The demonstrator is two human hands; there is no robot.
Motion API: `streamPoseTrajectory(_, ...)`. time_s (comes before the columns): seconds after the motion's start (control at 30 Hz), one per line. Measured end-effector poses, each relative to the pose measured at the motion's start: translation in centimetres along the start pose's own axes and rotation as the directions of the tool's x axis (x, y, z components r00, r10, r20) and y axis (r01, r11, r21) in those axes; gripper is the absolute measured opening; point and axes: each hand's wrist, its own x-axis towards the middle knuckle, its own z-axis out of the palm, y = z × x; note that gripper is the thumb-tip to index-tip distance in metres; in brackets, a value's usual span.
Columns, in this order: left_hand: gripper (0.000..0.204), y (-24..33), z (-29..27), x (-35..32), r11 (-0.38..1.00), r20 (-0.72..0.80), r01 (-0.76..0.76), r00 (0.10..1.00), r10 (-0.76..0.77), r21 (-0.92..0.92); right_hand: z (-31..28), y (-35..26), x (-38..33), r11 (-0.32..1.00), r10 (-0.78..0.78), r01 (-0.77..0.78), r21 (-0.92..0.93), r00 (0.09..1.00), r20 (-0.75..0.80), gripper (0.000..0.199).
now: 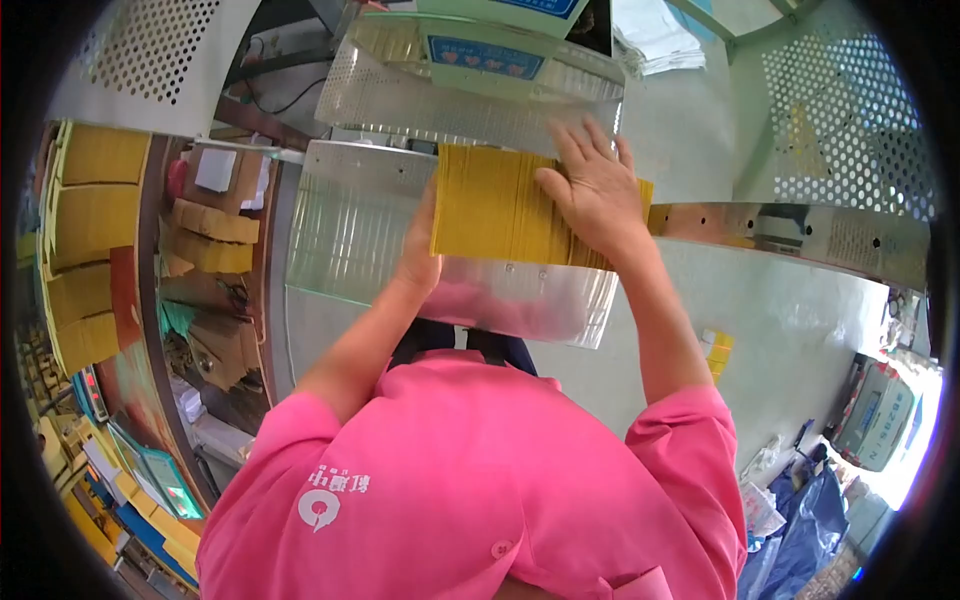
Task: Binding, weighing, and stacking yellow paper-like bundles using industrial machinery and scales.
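Right hand: right hand (592, 190) lies flat, fingers spread, palm pressed on the top face of the yellow card stack (500, 205), toward its 3 o'clock end; it is splayed on the stack, not curled around it.
Left hand: left hand (418, 255) sits at the stack's 8 o'clock corner, mostly hidden behind the cards; it seems to brace the edge, but whether the fingers are curled cannot be told.
Stack position: the yellow card stack rests on the shiny metal tray (345, 225) of the machine (470, 70), which stands at 12 o'clock from the person.
Long axis: the stack runs from 9 o'clock to 3 o'clock, with the card edges showing as fine lines across that run.
Key relation: both hands touch the stack, one at each end; the right covers more of it and is the more fully engaged.
Guide rail: a metal rail (800, 232) leads away at 3 o'clock, its near end just beside the stack.
Surroundings: more yellow bundles (90, 240) are shelved at 9 o'clock, well apart from the hands.
Clothing: pink shirt (470, 480) fills the 6 o'clock area.
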Motion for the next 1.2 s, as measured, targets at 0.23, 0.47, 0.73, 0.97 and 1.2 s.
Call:
streamPoseTrajectory(0.23, 0.056, 2.0, 1.8, 0.1, 0.988, -0.051, -0.105, 0.992, 0.112, 0.113, -5.3, -3.4, 1.1, 0.996, -0.057, 0.056, 0.066, 0.998, 0.008, 0.07)
streamPoseTrajectory(0.47, 0.058, 1.8, 3.6, 0.5, 0.996, 0.005, -0.067, 0.998, 0.067, -0.063, -2.0, -8.6, -0.6, 0.946, -0.274, 0.251, 0.207, 0.958, 0.089, 0.073)
streamPoseTrajectory(0.73, 0.057, -1.7, -1.9, -0.1, 1.0, -0.046, -0.01, 0.999, 0.011, 0.028, -5.4, -5.1, -9.5, 0.693, 0.363, 0.069, 0.718, 0.827, -0.43, 0.027)
streamPoseTrajectory(0.97, 0.055, -1.7, -1.7, 0.7, 0.992, -0.001, -0.048, 0.999, 0.049, 0.12, 3.7, 0.9, -17.6, 0.131, 0.802, -0.311, 0.941, 0.592, 0.084, 0.029)
streamPoseTrajectory(1.2, 0.052, 0.6, -0.3, 1.1, 0.999, -0.092, 0.005, 0.996, -0.001, 0.052, 5.9, 0.3, -15.3, 0.39, 0.587, -0.36, 0.848, 0.806, 0.072, 0.043)
